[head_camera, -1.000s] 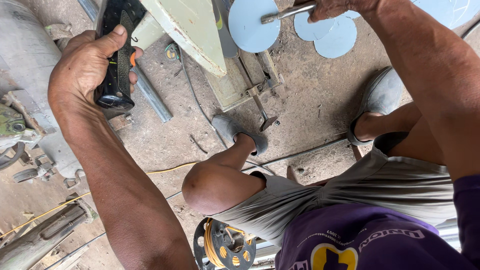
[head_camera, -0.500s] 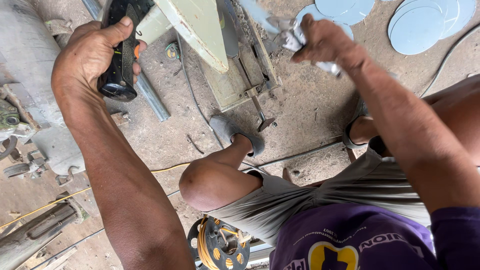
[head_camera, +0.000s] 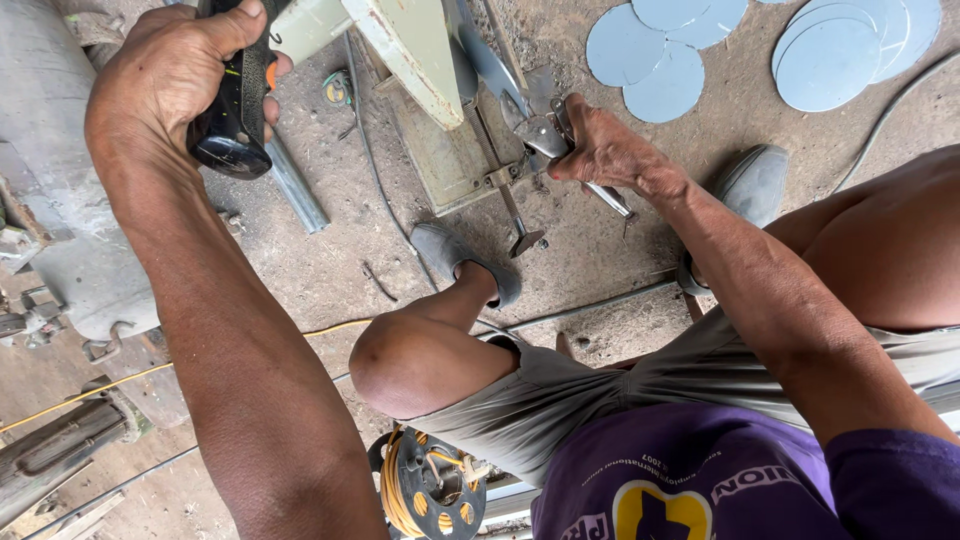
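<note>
A person is sitting over a dusty, scuffed concrete floor (head_camera: 330, 270) in a cluttered workshop, grey machine parts (head_camera: 60, 240) crowding the left edge. The left hand (head_camera: 175, 75) is wrapping tight around a black tool handle (head_camera: 235, 115), thumb pressing across its top. Beside it, a pale green metal machine (head_camera: 420, 60) is sitting on the floor with a dull curved blade (head_camera: 485, 55) running over it. The right hand (head_camera: 610, 155) is clenching what appears to be metal pliers (head_camera: 545, 130), their nose meeting the blade's edge. Thin round blue-grey discs (head_camera: 660, 60) are lying overlapped on the floor beyond, well apart from both hands.
</note>
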